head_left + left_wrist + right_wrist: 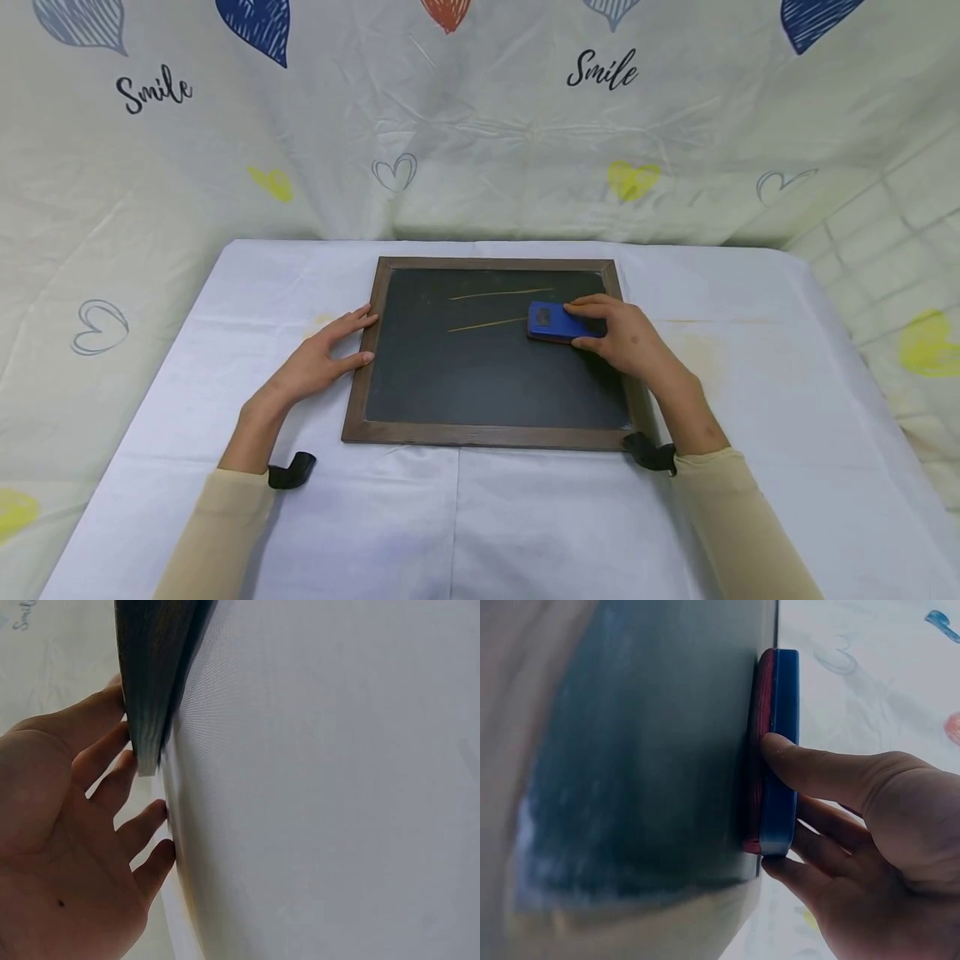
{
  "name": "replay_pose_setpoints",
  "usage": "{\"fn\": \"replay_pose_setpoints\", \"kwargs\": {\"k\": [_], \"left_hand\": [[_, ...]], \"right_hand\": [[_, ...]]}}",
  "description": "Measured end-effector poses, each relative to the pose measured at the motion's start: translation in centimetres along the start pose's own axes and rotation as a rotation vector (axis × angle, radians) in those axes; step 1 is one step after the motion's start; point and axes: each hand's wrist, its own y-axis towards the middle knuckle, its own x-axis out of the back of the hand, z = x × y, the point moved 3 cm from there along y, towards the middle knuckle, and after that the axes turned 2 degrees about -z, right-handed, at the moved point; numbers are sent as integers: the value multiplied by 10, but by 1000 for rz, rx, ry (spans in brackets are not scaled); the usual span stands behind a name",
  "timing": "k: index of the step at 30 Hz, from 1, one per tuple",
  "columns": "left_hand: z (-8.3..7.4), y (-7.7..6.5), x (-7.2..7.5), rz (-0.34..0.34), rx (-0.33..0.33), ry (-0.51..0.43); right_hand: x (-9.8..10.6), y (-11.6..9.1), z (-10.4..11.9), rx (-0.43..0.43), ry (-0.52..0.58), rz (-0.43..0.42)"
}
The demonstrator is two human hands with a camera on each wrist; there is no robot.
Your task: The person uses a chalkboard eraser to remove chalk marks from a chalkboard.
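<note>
A framed chalkboard [480,375] lies on the table with two thin yellow chalk lines [501,293] across its upper middle. My right hand [618,333] grips a blue board eraser [553,322] between thumb and fingers, over the right end of the lower line. In the right wrist view the eraser [784,750] shows its reddish felt side against the dark board surface [652,765]. My left hand [318,358] rests at the board's left edge, its fingers spread and touching the wooden frame [363,383]. The left wrist view shows those fingertips [124,701] along the frame's side.
A white cloth [525,517] covers the table, with faint yellow smudges [701,358] right of the board. Behind it hangs a printed curtain [495,192]. A black strap piece [292,471] sits at the left wrist, another [649,454] at the right.
</note>
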Motion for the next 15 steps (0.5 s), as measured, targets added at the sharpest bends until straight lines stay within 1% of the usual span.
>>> {"fn": "replay_pose_setpoints", "kwargs": {"k": [8, 15], "left_hand": [[0, 0, 0, 2, -3, -7], [1, 1, 0, 2, 3, -7]], "right_hand": [[-6, 8, 12, 15, -4, 25], [-13, 16, 21, 38, -2, 22]]}}
